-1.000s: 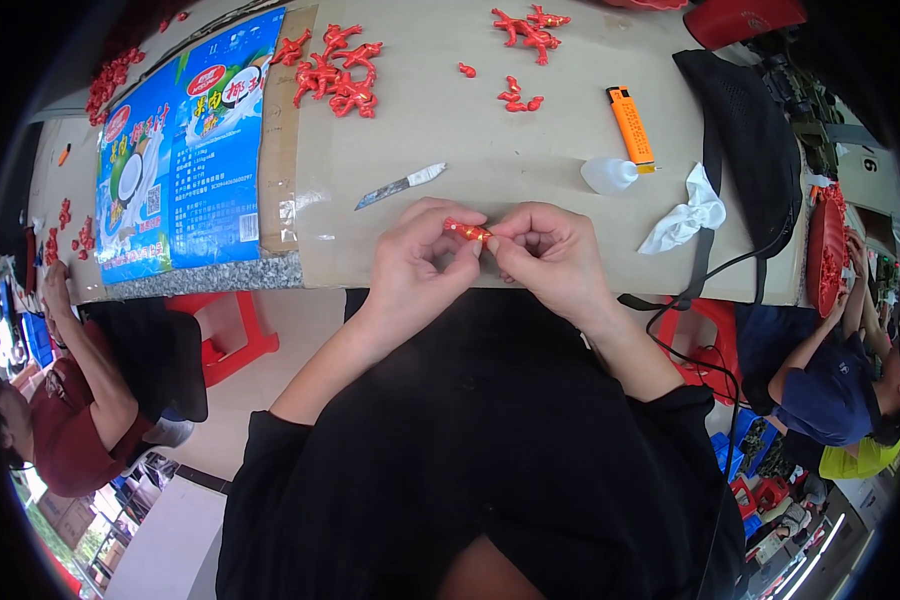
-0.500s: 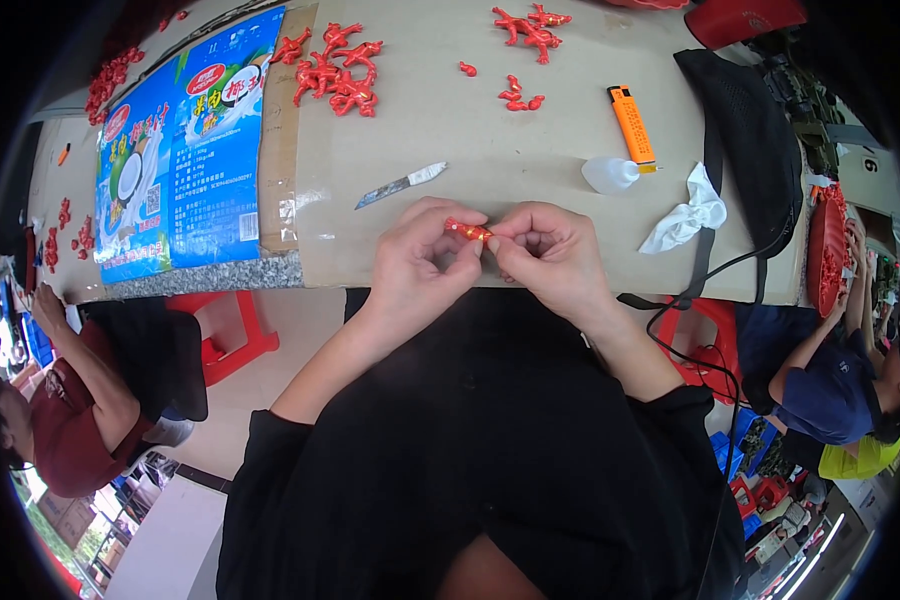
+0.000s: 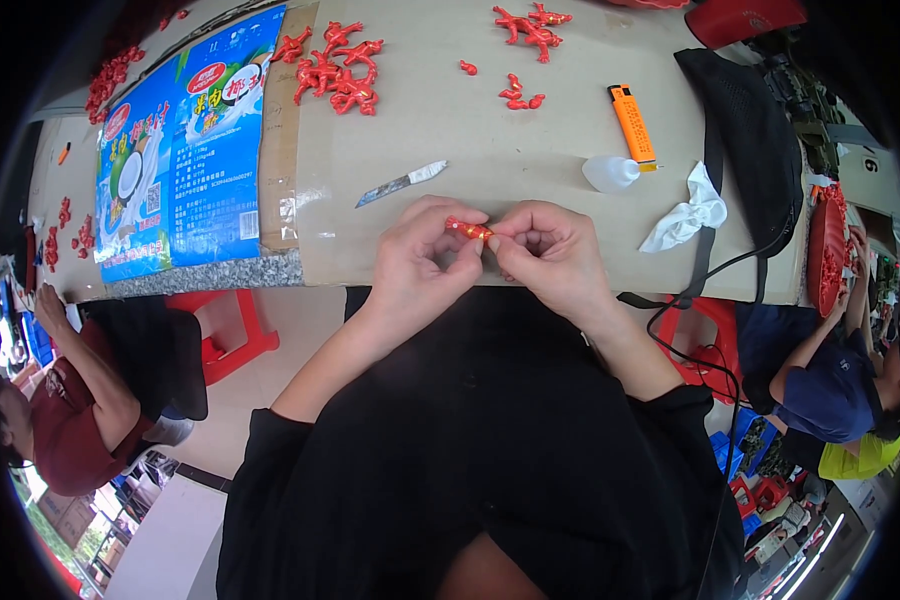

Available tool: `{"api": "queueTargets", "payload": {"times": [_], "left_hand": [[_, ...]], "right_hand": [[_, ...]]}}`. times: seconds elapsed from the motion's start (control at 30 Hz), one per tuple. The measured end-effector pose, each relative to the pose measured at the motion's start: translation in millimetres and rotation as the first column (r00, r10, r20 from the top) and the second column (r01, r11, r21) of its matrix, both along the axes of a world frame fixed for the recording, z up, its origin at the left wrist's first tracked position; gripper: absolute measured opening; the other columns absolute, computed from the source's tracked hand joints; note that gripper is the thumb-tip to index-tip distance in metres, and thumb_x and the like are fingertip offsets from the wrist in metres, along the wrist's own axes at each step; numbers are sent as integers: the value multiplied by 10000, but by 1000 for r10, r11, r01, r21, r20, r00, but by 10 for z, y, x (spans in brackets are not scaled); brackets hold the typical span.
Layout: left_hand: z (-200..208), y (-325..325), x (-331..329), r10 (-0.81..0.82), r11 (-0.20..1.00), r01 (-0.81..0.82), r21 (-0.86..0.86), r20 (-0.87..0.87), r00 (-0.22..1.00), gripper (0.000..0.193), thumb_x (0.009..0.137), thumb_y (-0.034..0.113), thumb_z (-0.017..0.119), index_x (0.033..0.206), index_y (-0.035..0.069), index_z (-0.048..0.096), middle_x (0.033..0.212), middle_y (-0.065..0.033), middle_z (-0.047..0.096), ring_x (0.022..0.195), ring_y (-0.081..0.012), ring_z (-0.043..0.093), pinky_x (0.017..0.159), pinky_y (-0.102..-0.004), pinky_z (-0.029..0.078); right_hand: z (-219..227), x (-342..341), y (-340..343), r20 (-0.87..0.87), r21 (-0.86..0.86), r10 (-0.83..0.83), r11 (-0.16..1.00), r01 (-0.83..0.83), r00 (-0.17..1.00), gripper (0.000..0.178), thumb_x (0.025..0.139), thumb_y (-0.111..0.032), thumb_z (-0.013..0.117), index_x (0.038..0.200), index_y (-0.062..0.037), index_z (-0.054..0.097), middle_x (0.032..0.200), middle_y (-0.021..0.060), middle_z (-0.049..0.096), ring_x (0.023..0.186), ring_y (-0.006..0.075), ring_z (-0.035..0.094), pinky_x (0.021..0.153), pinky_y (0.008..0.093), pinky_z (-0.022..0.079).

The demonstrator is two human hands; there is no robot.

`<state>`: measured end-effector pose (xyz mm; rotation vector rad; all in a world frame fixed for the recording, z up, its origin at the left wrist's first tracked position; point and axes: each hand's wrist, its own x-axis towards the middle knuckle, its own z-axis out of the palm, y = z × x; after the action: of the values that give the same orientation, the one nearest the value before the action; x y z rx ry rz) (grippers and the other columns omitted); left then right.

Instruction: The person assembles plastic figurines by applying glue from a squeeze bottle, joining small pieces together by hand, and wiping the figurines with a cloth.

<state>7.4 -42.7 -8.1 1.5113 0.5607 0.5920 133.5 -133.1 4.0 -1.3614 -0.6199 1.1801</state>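
Between my two hands is a small glossy red figurine piece (image 3: 467,229) with gold marks. My left hand (image 3: 422,258) is closed, its fingers and thumb pinching the piece's left part. On its right end, the closed thumb and forefinger of my right hand (image 3: 552,258) press against it; my fingertips hide part of its shape. Just beyond my left hand lies a craft knife (image 3: 403,184) with a white handle. Near my right hand are a white squeeze bottle (image 3: 610,174) with a thin tip, an orange lighter-like piece (image 3: 631,124) and a crumpled white tissue (image 3: 687,212).
Red figurines (image 3: 338,72) lie heaped beyond my left hand, more (image 3: 532,32) farther right, with loose small red parts (image 3: 520,97). A blue printed cardboard sheet (image 3: 185,150) covers the left. A black bag (image 3: 745,140) and cable sit right. Co-workers sit on both sides.
My hands and the red piece stay almost in place; the piece shifts only very slightly between my fingertips. Nothing else on the table has visibly moved.
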Motion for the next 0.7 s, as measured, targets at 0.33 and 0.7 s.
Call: {"api": "queueTargets", "payload": {"times": [0.33, 0.7], "left_hand": [[6, -2, -1, -2, 1000, 2, -17, -2, 1000, 220, 701, -89, 543, 913, -30, 554, 929, -89, 489, 767, -125, 582, 645, -207, 503], [31, 6, -10, -49, 998, 48, -32, -10, 999, 227, 731, -124, 493, 944, -57, 533, 968, -67, 436, 809, -99, 531, 675, -190, 463]], "right_hand": [[-2, -6, -2, 16, -7, -7, 1000, 7, 1000, 48, 753, -23, 580, 723, 6, 557, 650, -17, 548, 562, -4, 473, 491, 141, 373], [-10, -5, -5, 0, 5, -3, 1000, 3, 1000, 40, 755, -21, 579, 730, 2, 557, 656, -16, 549, 565, -5, 471, 492, 140, 371]]}}
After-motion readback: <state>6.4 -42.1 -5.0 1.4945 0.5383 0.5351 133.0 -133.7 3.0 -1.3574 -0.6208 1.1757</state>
